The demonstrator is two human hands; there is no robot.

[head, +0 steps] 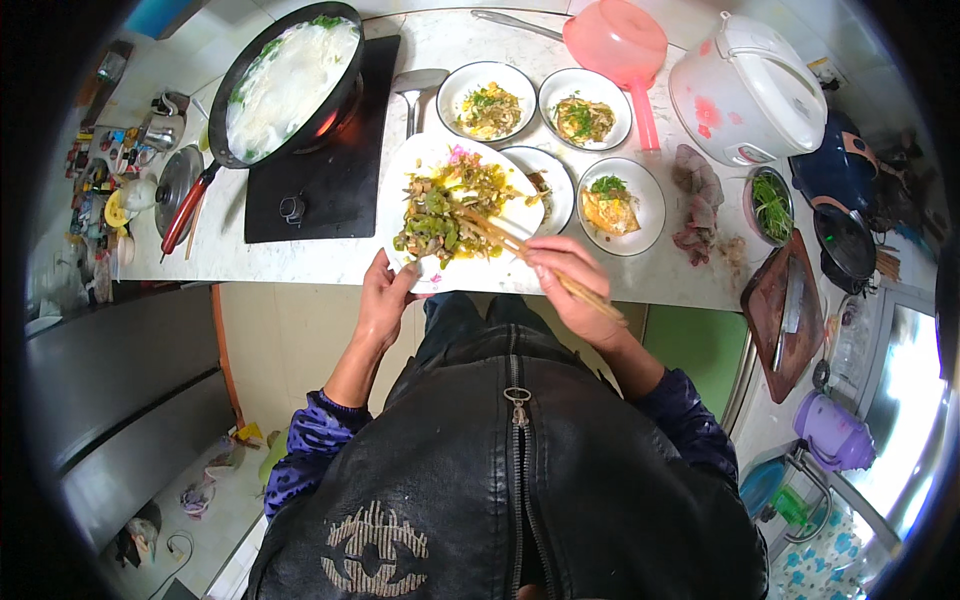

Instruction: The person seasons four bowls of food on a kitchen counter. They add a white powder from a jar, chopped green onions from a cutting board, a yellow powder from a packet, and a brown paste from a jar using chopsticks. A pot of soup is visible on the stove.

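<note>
My left hand [386,294] grips the near left rim of a white plate [517,180], which carries a stir-fry of green peppers and sliced pieces [435,217]. In my right hand [571,285] is a pair of wooden chopsticks [517,244], their tips in the stir-fry. The plate partly covers a dark-rimmed white bowl [555,187] behind it. Around it stand three more such bowls: one at the back left [487,101], one at the back right [589,112] and one on the right [622,202]. Each of these three holds food topped with chopped greens.
A black wok [217,120] of white, foamy noodles and greens sits on a glowing cooktop [322,199]. Beyond the bowls are a metal spatula [420,80], a pink ladle [615,41] and a rice cooker [742,90]. To the right, a cleaver [791,300] rests on a cutting board [765,300].
</note>
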